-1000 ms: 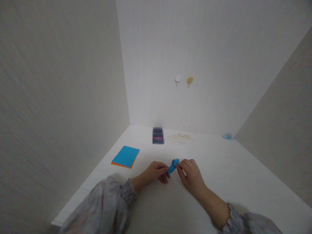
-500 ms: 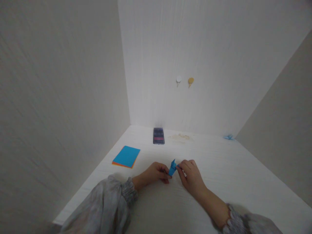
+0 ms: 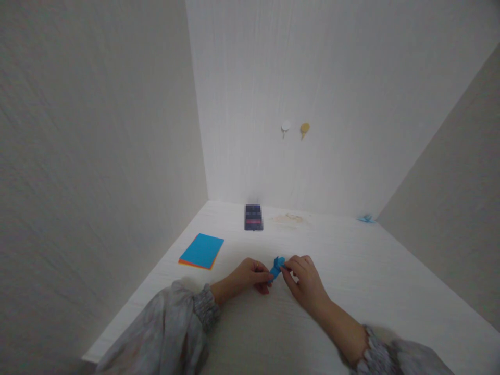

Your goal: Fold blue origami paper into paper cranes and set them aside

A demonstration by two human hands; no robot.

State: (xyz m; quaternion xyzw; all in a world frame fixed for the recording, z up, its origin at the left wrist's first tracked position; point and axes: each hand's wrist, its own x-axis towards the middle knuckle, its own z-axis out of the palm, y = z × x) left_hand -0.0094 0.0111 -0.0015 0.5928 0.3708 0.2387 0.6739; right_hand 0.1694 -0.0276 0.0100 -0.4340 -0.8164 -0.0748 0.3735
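Note:
A small piece of folded blue paper is held just above the white table, between both hands. My left hand pinches its lower left end, fingers curled, with a ring showing on one finger. My right hand pinches its upper right end with thumb and forefinger. Grey patterned sleeves cover both forearms.
A stack of square paper sheets, blue on top and orange beneath, lies to the left. A dark phone-like object lies near the back wall. A small blue folded figure sits in the far right corner. Two round hooks hang on the wall.
The blue paper has been turned and reshaped slightly between the fingers; both hands stay at nearly the same place on the table.

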